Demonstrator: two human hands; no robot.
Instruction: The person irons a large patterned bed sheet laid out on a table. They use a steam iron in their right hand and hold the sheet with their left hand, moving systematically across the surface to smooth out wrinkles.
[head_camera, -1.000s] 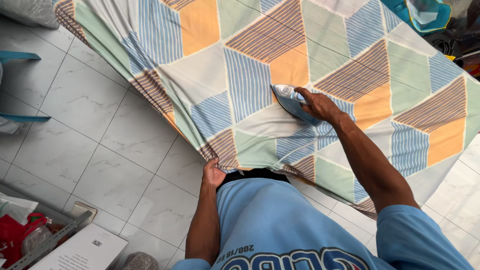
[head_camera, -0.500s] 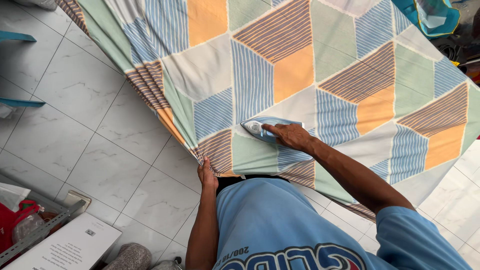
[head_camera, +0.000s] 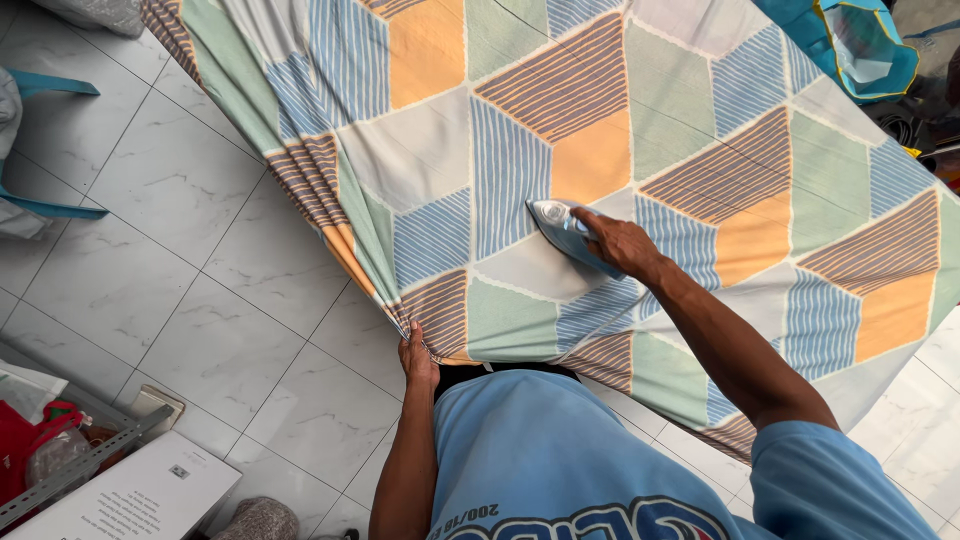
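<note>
Since the frame a second ago the iron (head_camera: 562, 232) has been carried leftward across the cloth, from a white patch beside an orange one to the meeting of a white and a blue-striped patch; the left hand (head_camera: 417, 358) is seen in the same place at the gathered near edge; the view has swung slightly right. The patterned sheet (head_camera: 640, 150) is of thin woven cotton, printed in diamonds and triangles of green, orange, white, blue stripe and brown stripe; it is laid flat over a raised surface and falls in soft folds at the left edge towards the pale marbled floor tiles (head_camera: 170, 290). The iron is pointed, smooth-shelled, blue and white, sole down on the sheet, tip towards upper left. The right hand (head_camera: 618, 243) is closed around the iron's handle, fingers wrapped over the top; the left hand is pinched narrowly on the bunched hem, cloth held taut. A white cardboard box (head_camera: 130, 498) is noted at lower left; a blue plastic chair (head_camera: 45, 150) at far left.
</note>
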